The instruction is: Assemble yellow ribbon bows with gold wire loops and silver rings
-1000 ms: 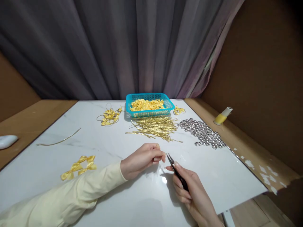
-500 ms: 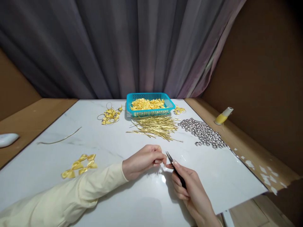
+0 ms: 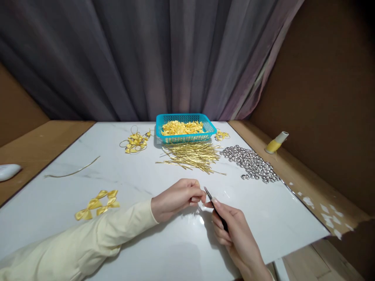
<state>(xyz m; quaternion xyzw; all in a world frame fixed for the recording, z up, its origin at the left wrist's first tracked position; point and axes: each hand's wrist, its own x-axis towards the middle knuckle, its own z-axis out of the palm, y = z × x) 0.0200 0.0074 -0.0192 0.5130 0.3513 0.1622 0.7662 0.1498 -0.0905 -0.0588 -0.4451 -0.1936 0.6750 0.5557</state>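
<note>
- Our right hand grips slim, pointed tweezers.
- Our left hand pinches together; on what, we cannot tell.
- Glossy worktop stretches rightward to its straight edge.

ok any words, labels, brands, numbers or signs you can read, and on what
None can be read.
Any marking on the smooth white rounded object at the left edge, or on the white and yellow tube at right, is too small or blurred to make out.

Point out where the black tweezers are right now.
In the head view, the black tweezers are just right of centre, gripped in the right hand, their tips close beside the left hand.
</note>
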